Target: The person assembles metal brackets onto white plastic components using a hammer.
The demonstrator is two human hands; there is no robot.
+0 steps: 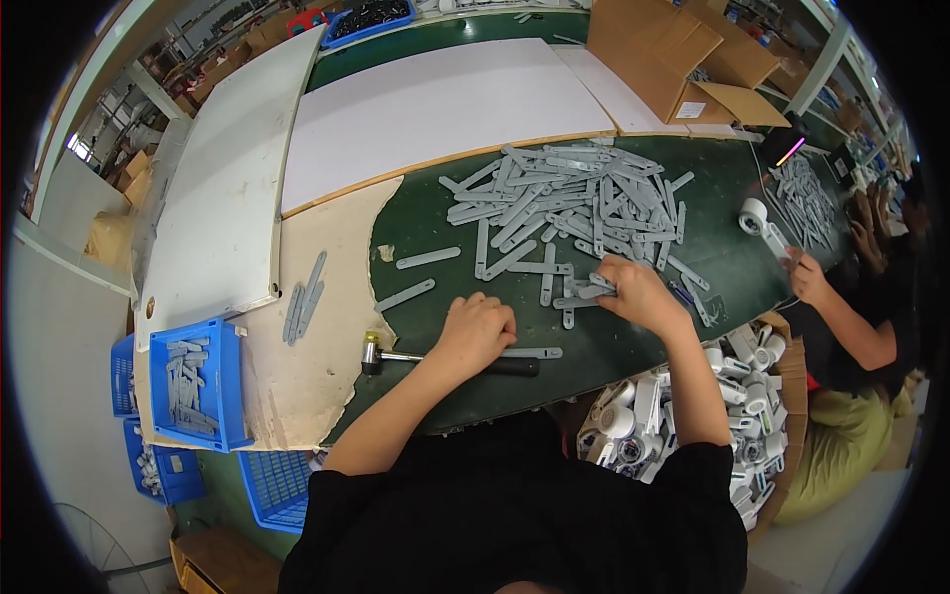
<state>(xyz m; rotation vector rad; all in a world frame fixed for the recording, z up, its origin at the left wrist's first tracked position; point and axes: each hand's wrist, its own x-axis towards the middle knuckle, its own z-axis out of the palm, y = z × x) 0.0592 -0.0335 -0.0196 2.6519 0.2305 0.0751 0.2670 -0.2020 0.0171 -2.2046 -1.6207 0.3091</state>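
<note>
My right hand (641, 295) is closed on a few grey plastic strips (597, 287) at the near edge of a large pile of the same strips (564, 193). My left hand (475, 335) rests low over the green table with its fingers curled. What it holds, if anything, is hidden under the fingers. Just right of it a single grey strip (534, 352) lies beside the black handle of a hammer (372, 354), whose shaft passes beneath my left wrist. Two loose strips (428, 257) lie farther left, short of the pile.
Several strips (304, 302) lie on a torn cardboard sheet (336, 238), beside a blue bin (240, 396) of strips. Below the right edge stands a box of white plastic parts (648, 411). A co-worker's hand (809, 277) at right holds a white part. An open carton (643, 49) stands behind.
</note>
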